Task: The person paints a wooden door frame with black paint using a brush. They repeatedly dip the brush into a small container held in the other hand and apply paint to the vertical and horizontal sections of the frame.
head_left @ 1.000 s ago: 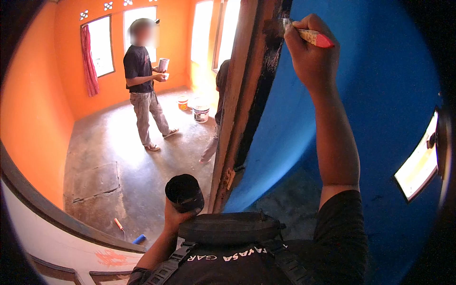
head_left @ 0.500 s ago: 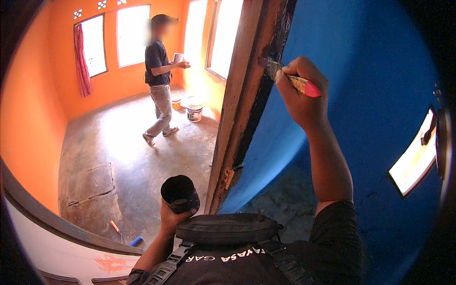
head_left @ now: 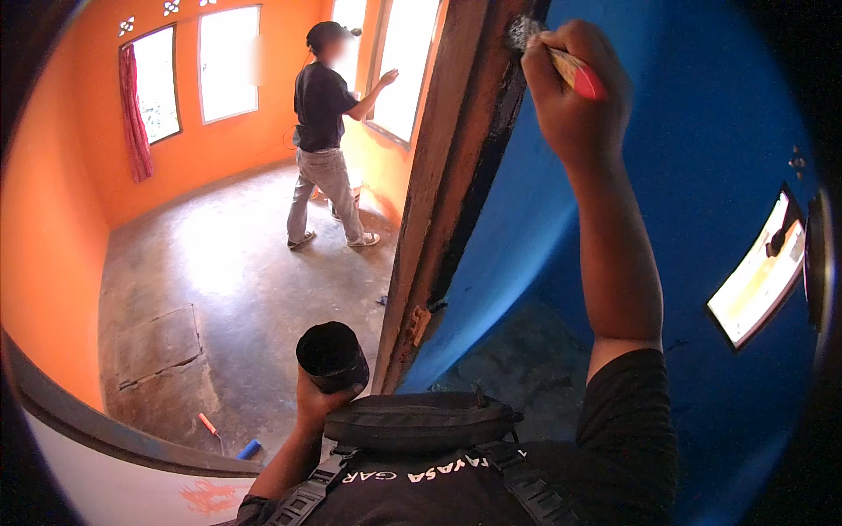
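Observation:
My right hand (head_left: 581, 92) grips a paintbrush (head_left: 574, 70) with a pale, red-tipped handle. Its bristles press against the upper part of a wooden door frame (head_left: 438, 184), whose edge beside the blue wall is coated dark. Low in front of my body, my left hand (head_left: 323, 405) is wrapped round a black paint can (head_left: 333, 358), held upright with its open top toward me. Inside the can it is dark, and how much paint it holds cannot be made out.
In the orange room a person (head_left: 324, 131) stands facing a window (head_left: 405, 70). Buckets are partly hidden behind their legs. A paint roller (head_left: 250, 450) with a blue sleeve and orange handle lies on the concrete floor (head_left: 237, 333). The blue wall (head_left: 684, 175) rises at right.
My right hand has carried the brush higher along the door frame. The other person has stepped right, toward the window, and raised a hand. My left hand keeps the can in place.

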The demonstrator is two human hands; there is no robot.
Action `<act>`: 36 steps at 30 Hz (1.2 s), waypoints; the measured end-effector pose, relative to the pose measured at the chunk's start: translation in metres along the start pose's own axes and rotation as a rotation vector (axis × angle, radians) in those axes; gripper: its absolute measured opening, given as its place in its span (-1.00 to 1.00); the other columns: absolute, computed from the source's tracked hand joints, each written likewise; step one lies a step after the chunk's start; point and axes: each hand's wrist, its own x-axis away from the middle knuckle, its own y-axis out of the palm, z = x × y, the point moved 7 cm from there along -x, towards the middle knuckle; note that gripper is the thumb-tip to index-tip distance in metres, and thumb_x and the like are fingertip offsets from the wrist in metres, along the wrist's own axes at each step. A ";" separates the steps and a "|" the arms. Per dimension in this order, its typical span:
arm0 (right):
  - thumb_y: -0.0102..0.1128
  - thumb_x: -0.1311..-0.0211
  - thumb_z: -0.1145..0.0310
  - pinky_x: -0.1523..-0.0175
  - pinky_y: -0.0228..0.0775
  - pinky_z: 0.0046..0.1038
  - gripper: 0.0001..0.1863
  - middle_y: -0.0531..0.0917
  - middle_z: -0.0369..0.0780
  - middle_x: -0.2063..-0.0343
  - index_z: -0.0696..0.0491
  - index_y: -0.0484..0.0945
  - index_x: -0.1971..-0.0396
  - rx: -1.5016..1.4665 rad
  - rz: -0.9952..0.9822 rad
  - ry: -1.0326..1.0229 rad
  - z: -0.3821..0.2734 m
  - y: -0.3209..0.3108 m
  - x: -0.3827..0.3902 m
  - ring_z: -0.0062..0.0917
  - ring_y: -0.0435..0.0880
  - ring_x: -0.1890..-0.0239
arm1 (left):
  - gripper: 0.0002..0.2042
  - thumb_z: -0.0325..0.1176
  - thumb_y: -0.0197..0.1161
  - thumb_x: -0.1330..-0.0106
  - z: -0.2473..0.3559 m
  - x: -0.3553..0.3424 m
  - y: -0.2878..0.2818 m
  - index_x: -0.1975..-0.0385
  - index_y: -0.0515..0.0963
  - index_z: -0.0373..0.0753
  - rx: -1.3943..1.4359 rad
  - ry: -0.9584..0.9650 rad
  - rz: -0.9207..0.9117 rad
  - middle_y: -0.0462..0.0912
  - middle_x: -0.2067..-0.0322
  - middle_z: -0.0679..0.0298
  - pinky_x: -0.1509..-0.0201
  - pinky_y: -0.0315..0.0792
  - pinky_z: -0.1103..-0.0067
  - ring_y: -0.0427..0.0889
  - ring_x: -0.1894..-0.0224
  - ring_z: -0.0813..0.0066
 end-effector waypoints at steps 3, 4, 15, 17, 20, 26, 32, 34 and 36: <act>0.35 -0.04 0.45 0.37 0.51 -0.28 -0.82 0.57 -0.17 0.52 0.02 0.46 0.48 0.053 0.006 -0.035 -0.016 -0.005 0.012 -0.24 0.63 0.48 | -0.13 -0.56 0.56 0.14 -0.007 -0.006 -0.009 -0.25 0.20 -0.25 -0.021 -0.001 -0.001 0.51 -0.09 0.07 -0.20 0.47 0.34 0.57 -0.11 0.24; 0.34 -0.04 0.46 0.37 0.51 -0.29 -0.82 0.57 -0.17 0.53 0.02 0.46 0.48 0.044 -0.057 0.009 -0.018 0.003 0.023 -0.25 0.62 0.48 | -0.13 -0.56 0.56 0.14 -0.011 -0.012 -0.015 -0.25 0.21 -0.25 -0.015 -0.009 -0.019 0.51 -0.09 0.07 -0.20 0.47 0.34 0.57 -0.10 0.24; 0.33 -0.06 0.51 0.42 0.47 -0.40 -0.83 0.55 -0.18 0.55 0.03 0.46 0.51 -0.117 -0.238 0.350 -0.010 0.004 0.099 -0.29 0.60 0.54 | -0.11 -0.53 0.58 0.16 -0.037 -0.062 -0.005 -0.26 0.20 -0.25 -0.002 -0.048 -0.053 0.52 -0.08 0.09 -0.20 0.47 0.34 0.57 -0.10 0.25; 0.33 -0.08 0.50 0.40 0.47 -0.39 -0.84 0.56 -0.18 0.55 0.03 0.47 0.50 -0.043 -0.228 0.291 -0.001 0.012 0.097 -0.30 0.61 0.53 | -0.10 -0.53 0.59 0.17 -0.046 -0.070 -0.004 -0.26 0.20 -0.25 0.007 -0.059 -0.049 0.52 -0.08 0.09 -0.20 0.47 0.34 0.57 -0.10 0.25; 0.33 -0.10 0.50 0.39 0.48 -0.39 -0.85 0.56 -0.19 0.55 0.02 0.48 0.49 0.099 -0.190 0.130 0.033 0.019 0.088 -0.32 0.61 0.52 | -0.09 -0.53 0.59 0.17 -0.059 -0.087 0.018 -0.27 0.19 -0.25 0.044 -0.014 -0.127 0.51 -0.09 0.09 -0.20 0.46 0.34 0.56 -0.11 0.26; 0.32 -0.10 0.48 0.38 0.48 -0.38 -0.84 0.56 -0.20 0.54 -0.01 0.47 0.50 0.185 -0.091 0.048 0.050 0.011 0.082 -0.32 0.61 0.50 | -0.07 -0.53 0.59 0.17 -0.074 -0.106 0.030 -0.28 0.18 -0.25 0.035 0.020 -0.146 0.49 -0.11 0.09 -0.22 0.45 0.34 0.55 -0.14 0.25; 0.31 -0.10 0.49 0.41 0.47 -0.37 -0.83 0.53 -0.21 0.56 0.01 0.45 0.51 0.118 -0.319 0.162 0.093 0.001 0.126 -0.32 0.59 0.53 | -0.07 -0.55 0.59 0.18 -0.089 -0.122 0.088 -0.27 0.18 -0.25 0.049 -0.018 -0.166 0.49 -0.12 0.09 -0.24 0.43 0.34 0.54 -0.14 0.26; 0.32 -0.10 0.49 0.42 0.47 -0.36 -0.83 0.53 -0.20 0.57 0.02 0.45 0.51 0.085 -0.382 0.231 0.105 -0.008 0.135 -0.32 0.58 0.54 | -0.07 -0.54 0.59 0.19 -0.090 -0.127 0.106 -0.27 0.18 -0.25 0.058 -0.020 -0.165 0.49 -0.12 0.10 -0.24 0.42 0.35 0.54 -0.14 0.27; 0.32 -0.10 0.47 0.42 0.47 -0.36 -0.83 0.54 -0.19 0.58 0.02 0.46 0.51 0.071 -0.409 0.314 0.122 -0.021 0.139 -0.32 0.60 0.55 | -0.07 -0.53 0.59 0.18 -0.091 -0.131 0.124 -0.27 0.18 -0.25 0.072 -0.024 -0.161 0.49 -0.12 0.10 -0.24 0.42 0.35 0.54 -0.13 0.28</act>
